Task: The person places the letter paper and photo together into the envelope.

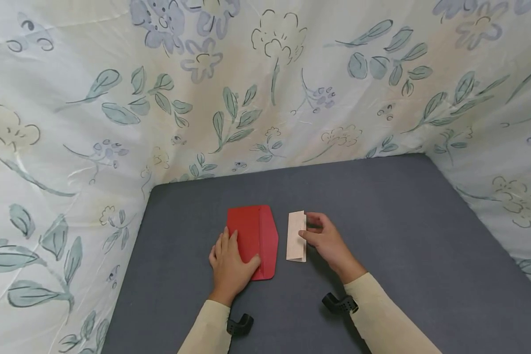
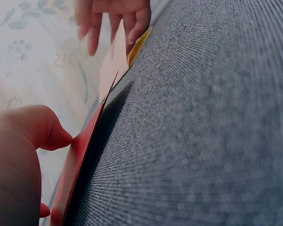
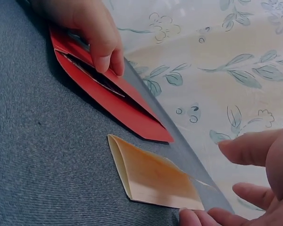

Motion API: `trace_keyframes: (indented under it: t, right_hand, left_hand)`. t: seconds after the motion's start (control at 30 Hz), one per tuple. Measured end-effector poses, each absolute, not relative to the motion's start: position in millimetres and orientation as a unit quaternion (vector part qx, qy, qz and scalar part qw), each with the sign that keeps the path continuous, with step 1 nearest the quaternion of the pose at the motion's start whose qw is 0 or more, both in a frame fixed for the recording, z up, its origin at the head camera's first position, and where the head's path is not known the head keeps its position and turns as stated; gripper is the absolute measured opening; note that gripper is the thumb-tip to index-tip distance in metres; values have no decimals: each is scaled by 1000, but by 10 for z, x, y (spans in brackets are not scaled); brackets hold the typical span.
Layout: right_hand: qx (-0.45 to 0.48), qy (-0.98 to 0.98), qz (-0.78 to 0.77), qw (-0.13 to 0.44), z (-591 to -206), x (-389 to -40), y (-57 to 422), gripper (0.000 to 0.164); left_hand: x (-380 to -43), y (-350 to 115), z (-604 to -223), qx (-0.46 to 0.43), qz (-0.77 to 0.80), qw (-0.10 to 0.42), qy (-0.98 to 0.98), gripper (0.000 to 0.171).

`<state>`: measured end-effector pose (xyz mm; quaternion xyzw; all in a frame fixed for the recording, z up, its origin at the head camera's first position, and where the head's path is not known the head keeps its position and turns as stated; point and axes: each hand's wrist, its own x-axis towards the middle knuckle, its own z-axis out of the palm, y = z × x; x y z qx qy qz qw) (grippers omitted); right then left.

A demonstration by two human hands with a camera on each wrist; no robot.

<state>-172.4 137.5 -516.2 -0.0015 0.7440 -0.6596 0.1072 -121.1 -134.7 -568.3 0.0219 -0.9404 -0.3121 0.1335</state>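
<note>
A red envelope (image 1: 243,219) lies on the grey surface with its flap (image 1: 269,241) spread to the right. My left hand (image 1: 231,265) rests on its lower left part, fingers extended over it. In the left wrist view the left thumb (image 2: 54,132) presses against the red paper. The envelope's mouth gapes slightly in the right wrist view. To the right of it sits a folded cream paper (image 1: 295,236), its layers spread at one end. My right hand (image 1: 329,241) is at the paper's right edge, with thumb and fingers parted and fingertips right by it.
A dark grey cloth-covered table (image 1: 380,206) carries both items. Pale curtains (image 1: 283,73) with flower and leaf prints stand behind and along the sides. A black wrist-worn device (image 1: 339,303) sits on each forearm, over cream sleeves (image 1: 385,314).
</note>
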Motion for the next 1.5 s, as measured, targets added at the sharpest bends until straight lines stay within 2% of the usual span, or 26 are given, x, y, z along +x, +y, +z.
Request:
trace_keyframes:
  t: [0.23,0.4,0.97,1.23,1.5]
  right_hand:
    - [22,735,-670,100,-5240,-1772,1366,66]
    - [24,721,-683,116,-5275,-1768,1341,64]
    - [37,728,-675,114,-5353,-1754,1321,35]
    - [32,745,-660,92,-5308,-1732,1328,24]
    - [30,758,-649,62,-5303,-1743,1356,21]
  left_hand:
    - [-1206,-1345,-5678,19,-313,138,-940,90]
    - [-1203,-1348,-5676,20,-310,136,-941,90]
    - [-1201,-1347,-5694,21,-311,140,-940,90]
    - [-1200,-1347,-5690,20,-311,140,-940,89]
    - [-1199,-1345,-5698,19,-313,143,-939,89]
